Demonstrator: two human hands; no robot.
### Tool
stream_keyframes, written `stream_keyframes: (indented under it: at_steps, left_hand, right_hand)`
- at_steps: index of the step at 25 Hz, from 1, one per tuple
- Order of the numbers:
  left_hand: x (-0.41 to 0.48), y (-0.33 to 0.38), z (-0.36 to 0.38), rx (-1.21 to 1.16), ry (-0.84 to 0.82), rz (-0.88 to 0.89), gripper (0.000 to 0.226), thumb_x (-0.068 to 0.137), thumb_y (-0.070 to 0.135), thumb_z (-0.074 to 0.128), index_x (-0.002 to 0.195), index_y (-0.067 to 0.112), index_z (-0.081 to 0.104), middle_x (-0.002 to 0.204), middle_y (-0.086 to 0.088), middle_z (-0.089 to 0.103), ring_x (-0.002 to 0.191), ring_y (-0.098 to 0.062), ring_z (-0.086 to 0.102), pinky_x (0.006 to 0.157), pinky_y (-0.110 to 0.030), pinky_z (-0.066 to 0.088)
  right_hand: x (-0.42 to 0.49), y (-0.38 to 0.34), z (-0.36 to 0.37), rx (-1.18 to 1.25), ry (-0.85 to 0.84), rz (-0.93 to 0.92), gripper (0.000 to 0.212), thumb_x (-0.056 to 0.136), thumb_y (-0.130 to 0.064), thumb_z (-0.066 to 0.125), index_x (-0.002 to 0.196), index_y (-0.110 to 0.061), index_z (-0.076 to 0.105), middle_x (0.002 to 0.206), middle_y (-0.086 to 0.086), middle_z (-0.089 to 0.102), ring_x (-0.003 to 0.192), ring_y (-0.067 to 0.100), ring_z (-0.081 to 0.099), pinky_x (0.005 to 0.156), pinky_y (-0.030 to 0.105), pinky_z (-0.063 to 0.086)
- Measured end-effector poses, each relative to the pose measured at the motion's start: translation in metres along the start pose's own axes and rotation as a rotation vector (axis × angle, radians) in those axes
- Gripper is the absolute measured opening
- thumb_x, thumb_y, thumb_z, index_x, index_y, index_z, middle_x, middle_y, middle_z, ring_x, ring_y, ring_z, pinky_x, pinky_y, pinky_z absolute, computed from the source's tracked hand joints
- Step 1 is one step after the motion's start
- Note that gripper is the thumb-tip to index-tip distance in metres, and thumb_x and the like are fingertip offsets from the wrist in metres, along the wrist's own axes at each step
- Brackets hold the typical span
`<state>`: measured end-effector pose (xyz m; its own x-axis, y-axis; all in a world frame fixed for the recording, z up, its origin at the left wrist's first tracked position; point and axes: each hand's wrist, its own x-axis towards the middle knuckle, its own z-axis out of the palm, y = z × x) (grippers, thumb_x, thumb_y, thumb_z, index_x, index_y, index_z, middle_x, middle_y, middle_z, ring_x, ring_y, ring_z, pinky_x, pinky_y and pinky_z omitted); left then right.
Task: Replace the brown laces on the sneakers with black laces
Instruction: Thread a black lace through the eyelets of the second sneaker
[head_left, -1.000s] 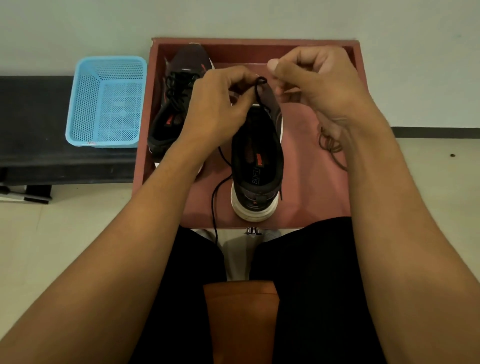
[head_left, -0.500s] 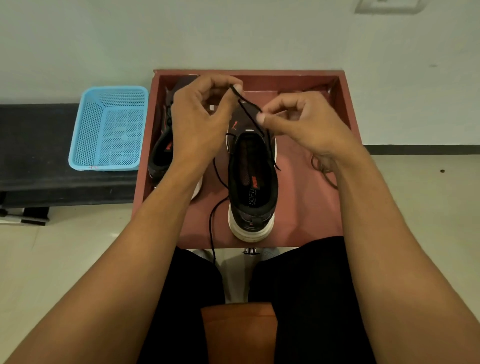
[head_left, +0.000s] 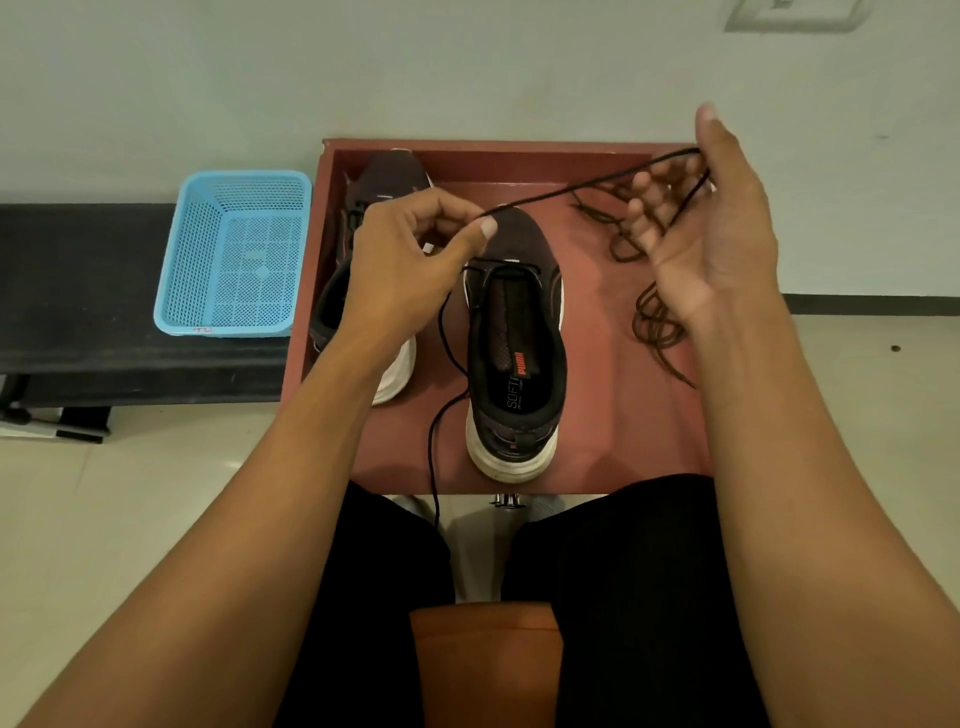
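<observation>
Two dark sneakers stand in a red tray. The near sneaker sits in the middle, heel toward me, with a black lace through its top eyelets. My left hand pinches this lace just above the sneaker's toe. From there the lace runs taut up and right to my right hand, which holds it raised over the tray's far right corner, fingers loosely curled. Another part of the lace trails down the sneaker's left side and off the tray's front edge. My left hand partly covers the second sneaker. Brown laces lie loose on the tray's right side.
A blue perforated basket sits on a black bench left of the tray. The tray stands against a pale wall. My knees in black trousers are just below the tray's front edge, and tiled floor lies on both sides.
My right hand has swung up and to the right, drawing the black lace out long and taut. My left hand stayed above the sneaker's toe, still pinching the lace.
</observation>
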<state>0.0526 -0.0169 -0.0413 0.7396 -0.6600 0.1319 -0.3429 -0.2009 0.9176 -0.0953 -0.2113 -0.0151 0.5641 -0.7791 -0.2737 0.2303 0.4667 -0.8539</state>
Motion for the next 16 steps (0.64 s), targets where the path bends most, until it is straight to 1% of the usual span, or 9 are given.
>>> stream_keyframes:
  at_steps: [2,4,5,7,9,11,13,15,16]
  left_hand:
    - [-0.003,0.001,-0.002,0.019,-0.049,0.008,0.014,0.094,0.033,0.078,0.095,0.019,0.080,0.083,0.005,0.077,0.080,-0.012,0.074,0.078,-0.035,0.060]
    - [-0.008,0.004,-0.003,0.046,-0.123,0.018,0.020,0.094,0.039,0.077,0.089,0.021,0.081,0.080,0.004,0.077,0.077,-0.019,0.073,0.078,-0.040,0.060]
    - [-0.010,0.005,-0.002,0.067,-0.165,0.019,0.024,0.094,0.043,0.076,0.085,0.022,0.081,0.077,0.004,0.076,0.073,-0.019,0.072,0.074,-0.038,0.058]
    - [-0.016,0.007,-0.001,0.130,-0.241,0.018,0.030,0.093,0.048,0.075,0.077,0.024,0.081,0.071,0.006,0.074,0.066,-0.011,0.069,0.064,-0.027,0.053]
    - [-0.018,0.009,0.001,0.181,-0.296,0.029,0.031,0.093,0.048,0.075,0.075,0.024,0.080,0.070,0.007,0.074,0.064,-0.006,0.067,0.063,-0.019,0.048]
    - [-0.017,0.009,0.001,0.181,-0.295,0.023,0.029,0.094,0.048,0.074,0.077,0.025,0.080,0.070,0.007,0.075,0.069,-0.009,0.070,0.068,-0.029,0.056]
    - [-0.015,0.008,0.000,0.147,-0.250,0.023,0.023,0.096,0.042,0.073,0.086,0.023,0.081,0.072,0.006,0.075,0.073,-0.013,0.073,0.077,-0.041,0.061]
    - [-0.012,0.005,0.000,0.112,-0.167,0.009,0.016,0.098,0.033,0.071,0.093,0.020,0.079,0.075,0.004,0.075,0.071,-0.014,0.074,0.079,-0.043,0.063]
    - [-0.011,0.002,0.000,0.100,-0.120,-0.016,0.012,0.099,0.027,0.070,0.096,0.019,0.078,0.076,0.002,0.075,0.069,-0.015,0.074,0.076,-0.042,0.064]
  right_hand:
    - [0.001,0.001,-0.006,0.090,0.053,0.019,0.025,0.095,-0.034,0.077,0.079,-0.018,0.065,0.085,0.002,0.070,0.078,0.015,0.069,0.071,0.030,0.056]
    - [0.003,0.005,-0.006,0.114,0.056,0.018,0.016,0.094,-0.024,0.078,0.086,-0.015,0.067,0.086,0.004,0.073,0.078,0.016,0.071,0.072,0.030,0.057]
    - [0.004,0.007,-0.005,0.093,0.034,0.008,0.013,0.094,-0.017,0.077,0.089,-0.013,0.066,0.086,0.006,0.073,0.078,0.017,0.072,0.072,0.029,0.058]
    - [0.006,0.012,0.000,-0.028,-0.042,-0.016,0.015,0.093,-0.007,0.076,0.091,-0.010,0.062,0.084,0.008,0.072,0.075,0.017,0.071,0.069,0.027,0.057]
    - [0.006,0.017,0.005,-0.165,-0.129,-0.025,0.020,0.091,-0.005,0.078,0.088,-0.012,0.059,0.083,0.009,0.072,0.070,0.016,0.067,0.066,0.026,0.055]
    - [0.006,0.020,0.008,-0.236,-0.212,-0.023,0.020,0.089,-0.005,0.081,0.085,-0.014,0.063,0.085,0.011,0.072,0.067,0.014,0.062,0.064,0.026,0.053]
    - [0.007,0.023,0.009,-0.254,-0.276,-0.021,0.014,0.091,-0.005,0.079,0.089,-0.012,0.067,0.083,0.010,0.072,0.064,0.011,0.056,0.061,0.024,0.048]
    - [0.009,0.023,0.008,-0.250,-0.324,-0.019,0.005,0.097,-0.007,0.073,0.100,-0.007,0.069,0.082,0.009,0.071,0.061,0.009,0.049,0.056,0.021,0.039]
    - [0.010,0.023,0.008,-0.253,-0.341,-0.015,0.009,0.099,-0.007,0.070,0.107,-0.004,0.069,0.084,0.009,0.072,0.061,0.008,0.046,0.056,0.020,0.036]
